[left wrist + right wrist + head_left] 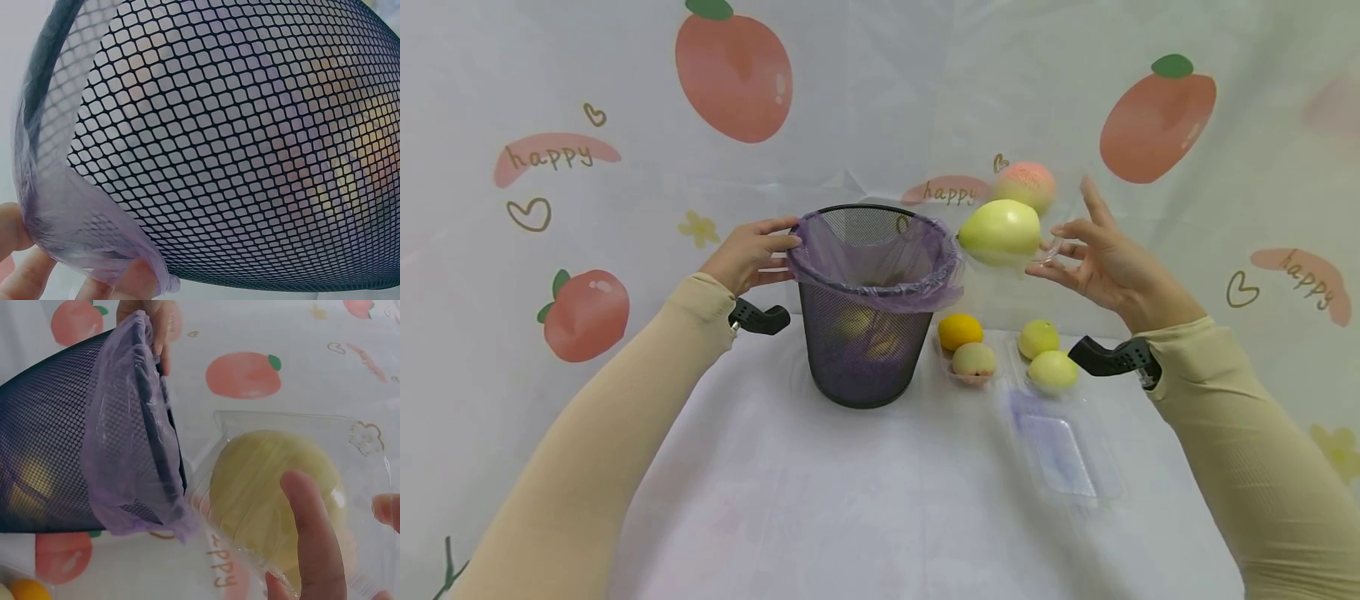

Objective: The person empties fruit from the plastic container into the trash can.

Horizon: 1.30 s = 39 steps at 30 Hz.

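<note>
A black mesh trash bin (865,358) with a purple plastic bag (951,279) folded over its rim stands on the table. My left hand (752,254) grips its left rim, fingertips on the bag. Yellowish fruit shows dimly through the mesh. My right hand (1101,267) holds a clear plastic box (369,462) by its side, raised beside the bin's right rim. A yellow-green pear-like fruit (1000,233) and a pink peach (1026,185) are in that box. In the right wrist view a finger overlaps the pale fruit.
Right of the bin, a clear box holds an orange fruit (960,332) and a pale peach (974,362). Beside it are two yellow-green fruits (1053,370). Nearer lies a clear plastic tray (1063,454) with a purplish patch. A fruit-printed cloth (865,100) hangs behind.
</note>
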Each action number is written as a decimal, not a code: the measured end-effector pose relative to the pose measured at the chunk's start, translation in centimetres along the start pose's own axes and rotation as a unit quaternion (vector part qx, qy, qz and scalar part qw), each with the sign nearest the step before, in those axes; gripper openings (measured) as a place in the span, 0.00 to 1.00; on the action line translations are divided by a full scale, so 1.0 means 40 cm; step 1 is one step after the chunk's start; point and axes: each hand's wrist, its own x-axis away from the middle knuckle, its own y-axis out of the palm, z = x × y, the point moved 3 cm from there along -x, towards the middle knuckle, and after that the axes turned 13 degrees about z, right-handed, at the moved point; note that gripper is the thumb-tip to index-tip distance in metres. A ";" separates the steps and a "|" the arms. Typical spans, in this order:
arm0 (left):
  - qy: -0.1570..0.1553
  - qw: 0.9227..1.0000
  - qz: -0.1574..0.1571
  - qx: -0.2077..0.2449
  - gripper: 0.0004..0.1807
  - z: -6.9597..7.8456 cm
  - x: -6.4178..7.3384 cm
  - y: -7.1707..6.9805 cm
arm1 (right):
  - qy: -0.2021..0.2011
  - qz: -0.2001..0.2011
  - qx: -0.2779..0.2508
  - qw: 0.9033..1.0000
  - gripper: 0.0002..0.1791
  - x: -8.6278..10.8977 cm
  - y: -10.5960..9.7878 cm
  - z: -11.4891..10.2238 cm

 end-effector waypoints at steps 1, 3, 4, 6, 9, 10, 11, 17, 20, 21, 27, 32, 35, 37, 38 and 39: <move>0.000 1.000 0.000 0.001 0.30 0.000 0.000 0.000 | -0.004 0.004 0.007 1.000 0.45 -0.003 0.006 -0.003; 0.001 1.000 0.001 0.003 0.30 0.000 0.000 0.000 | -0.013 0.010 0.021 1.000 0.46 -0.012 0.016 -0.008; 0.002 1.000 0.001 0.003 0.30 0.000 0.000 0.000 | -0.012 0.010 0.023 1.000 0.46 -0.016 0.021 -0.011; 0.002 1.000 0.002 0.002 0.30 -0.001 -0.002 0.000 | -0.016 0.012 0.034 0.999 0.47 -0.024 0.031 -0.017; 0.002 1.000 0.002 -0.002 0.31 -0.003 -0.004 0.000 | -0.025 0.023 0.058 0.998 0.48 -0.036 0.045 -0.029; 0.001 1.000 0.002 -0.004 0.31 -0.003 -0.005 -0.001 | -0.028 0.028 0.066 0.997 0.48 -0.039 0.049 -0.033; 0.001 1.000 0.003 -0.005 0.31 -0.003 -0.006 -0.001 | -0.032 0.034 0.073 0.996 0.49 -0.042 0.053 -0.037; 0.003 1.000 0.003 -0.007 0.31 -0.003 -0.006 -0.002 | -0.033 0.062 0.077 0.995 0.50 -0.056 0.069 -0.059; 0.003 1.000 0.001 -0.003 0.31 -0.002 -0.004 -0.003 | -0.028 0.072 0.077 0.994 0.51 -0.060 0.075 -0.065; 0.003 1.000 0.001 -0.002 0.31 -0.001 -0.003 -0.003 | -0.027 0.075 0.080 0.994 0.51 -0.061 0.078 -0.068; 0.008 1.000 0.001 -0.005 0.31 -0.001 0.000 -0.003 | -0.030 0.081 0.096 0.992 0.52 -0.065 0.093 -0.079; 0.009 1.000 -0.002 -0.005 0.31 0.000 0.001 -0.003 | -0.038 0.082 0.100 0.991 0.52 -0.065 0.109 -0.086; 0.009 1.000 -0.002 -0.005 0.31 0.001 0.002 -0.002 | -0.036 0.077 0.106 0.991 0.51 -0.066 0.120 -0.088; 0.007 1.000 -0.001 -0.004 0.31 0.001 0.002 -0.001 | -0.035 0.070 0.112 0.991 0.51 -0.066 0.126 -0.089; 0.006 1.000 -0.001 -0.002 0.31 0.001 0.002 -0.001 | -0.035 0.067 0.114 0.991 0.51 -0.066 0.129 -0.089; 0.004 1.000 -0.001 -0.001 0.31 0.001 0.002 0.000 | -0.035 0.066 0.116 0.990 0.51 -0.067 0.131 -0.089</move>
